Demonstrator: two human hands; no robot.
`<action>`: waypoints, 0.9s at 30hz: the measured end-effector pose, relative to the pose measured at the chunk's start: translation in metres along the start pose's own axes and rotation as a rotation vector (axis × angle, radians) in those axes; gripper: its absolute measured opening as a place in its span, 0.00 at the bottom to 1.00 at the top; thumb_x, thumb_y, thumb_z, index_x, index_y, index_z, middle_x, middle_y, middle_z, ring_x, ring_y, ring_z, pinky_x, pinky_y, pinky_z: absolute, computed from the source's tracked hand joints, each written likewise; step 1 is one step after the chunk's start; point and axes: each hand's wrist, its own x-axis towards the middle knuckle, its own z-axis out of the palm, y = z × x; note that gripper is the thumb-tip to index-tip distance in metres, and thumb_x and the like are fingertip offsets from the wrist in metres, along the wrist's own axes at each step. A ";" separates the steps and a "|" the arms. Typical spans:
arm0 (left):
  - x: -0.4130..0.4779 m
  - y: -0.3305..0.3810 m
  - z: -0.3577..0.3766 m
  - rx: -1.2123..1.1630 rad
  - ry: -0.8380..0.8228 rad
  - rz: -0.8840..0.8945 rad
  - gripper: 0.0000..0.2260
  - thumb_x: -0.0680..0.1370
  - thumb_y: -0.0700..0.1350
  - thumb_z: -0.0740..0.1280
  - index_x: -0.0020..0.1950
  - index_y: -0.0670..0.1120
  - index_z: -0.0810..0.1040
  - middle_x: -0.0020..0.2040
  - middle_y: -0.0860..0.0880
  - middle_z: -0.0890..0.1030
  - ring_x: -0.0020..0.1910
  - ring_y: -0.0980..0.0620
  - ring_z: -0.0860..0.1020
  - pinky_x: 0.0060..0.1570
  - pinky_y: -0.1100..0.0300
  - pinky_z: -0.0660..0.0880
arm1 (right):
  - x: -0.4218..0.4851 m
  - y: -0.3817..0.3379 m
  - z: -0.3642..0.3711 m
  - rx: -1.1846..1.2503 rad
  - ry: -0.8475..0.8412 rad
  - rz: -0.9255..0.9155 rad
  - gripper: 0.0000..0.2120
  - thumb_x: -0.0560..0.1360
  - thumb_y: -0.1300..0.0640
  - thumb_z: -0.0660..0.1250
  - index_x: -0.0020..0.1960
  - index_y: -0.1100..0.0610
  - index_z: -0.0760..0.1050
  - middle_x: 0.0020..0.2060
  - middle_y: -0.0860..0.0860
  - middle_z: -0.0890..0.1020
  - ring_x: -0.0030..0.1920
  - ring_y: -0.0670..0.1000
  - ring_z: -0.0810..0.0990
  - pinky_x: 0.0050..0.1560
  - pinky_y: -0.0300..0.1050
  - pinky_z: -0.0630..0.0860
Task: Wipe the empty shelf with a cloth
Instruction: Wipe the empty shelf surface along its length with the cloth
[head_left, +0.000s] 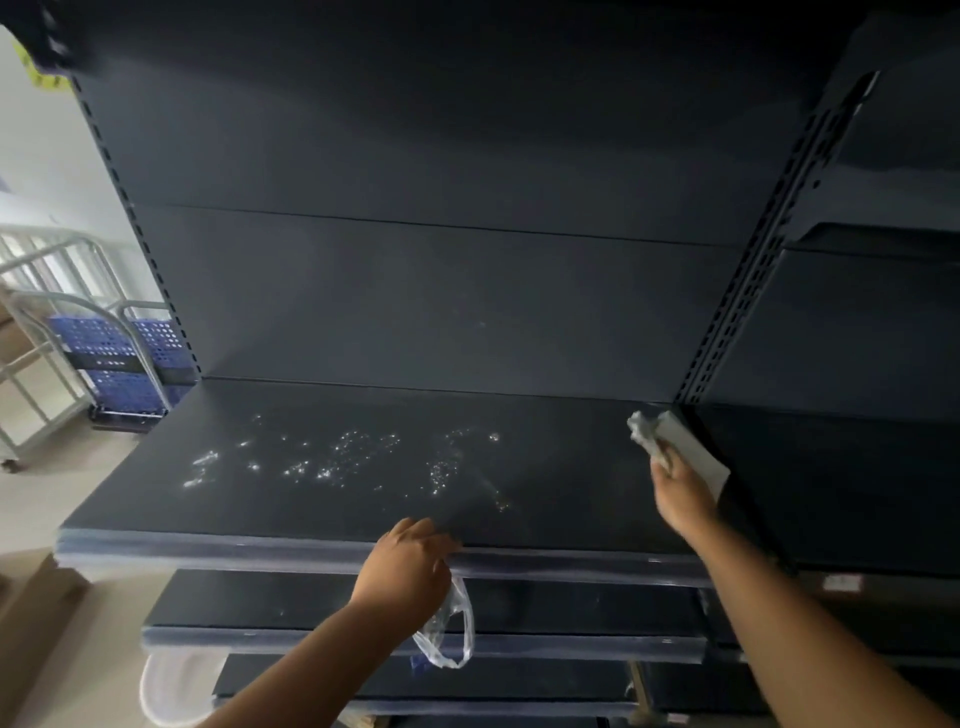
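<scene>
- Nearest, the left hand (410, 564) rests on the front lip of the dark shelf (332, 499), its grip clenched on a crumpled clear plastic bag (449, 631) that dangles below the edge.
- Farther in, the right hand (680, 491) reaches to the shelf's back right corner, its grip grasping a grey cloth (647, 434); the cloth touches the shelf just beside the slotted upright (753, 270).
- A pale flat piece sits just behind that hand against the upright; I cannot tell what it is.
- Across the shelf's middle lie scattered bright droplets (343, 460), apparently moisture not yet wiped, so the job looks barely begun.
- Risks, as I judge them: a stroke from the far corner could push the wet forward over the lip onto the lower shelves; the cloth could snag on the upright's slots; the hanging bag could catch on the shelf edge if the bracing hand shifts; the long reach could leave the back left corner missed.
- Count: two hands, one cloth, one bag, one shelf being wiped, at least three lower shelves (311, 603) beneath it, two slotted uprights.
- Farthest, at left, stacked blue perforated crates (124, 358) stand on a metal trolley (47, 332).
</scene>
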 end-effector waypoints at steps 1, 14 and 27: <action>-0.002 -0.004 -0.001 0.018 -0.003 0.010 0.18 0.74 0.43 0.61 0.61 0.56 0.78 0.53 0.54 0.78 0.53 0.52 0.71 0.52 0.59 0.72 | -0.010 0.001 0.012 -0.146 -0.084 -0.029 0.19 0.81 0.53 0.53 0.71 0.53 0.66 0.63 0.59 0.76 0.59 0.61 0.75 0.59 0.52 0.72; -0.041 -0.086 -0.047 0.115 0.012 -0.046 0.18 0.73 0.43 0.64 0.62 0.55 0.77 0.56 0.53 0.78 0.55 0.49 0.73 0.54 0.55 0.72 | -0.136 -0.231 0.199 0.570 -0.368 0.005 0.16 0.80 0.52 0.55 0.68 0.49 0.69 0.59 0.55 0.79 0.52 0.51 0.76 0.52 0.43 0.72; -0.055 -0.142 -0.067 0.113 0.032 -0.010 0.17 0.73 0.43 0.64 0.61 0.53 0.78 0.49 0.51 0.79 0.49 0.47 0.75 0.50 0.53 0.74 | -0.072 -0.198 0.110 0.899 0.215 0.184 0.14 0.80 0.50 0.59 0.63 0.53 0.72 0.61 0.56 0.79 0.58 0.57 0.78 0.62 0.54 0.74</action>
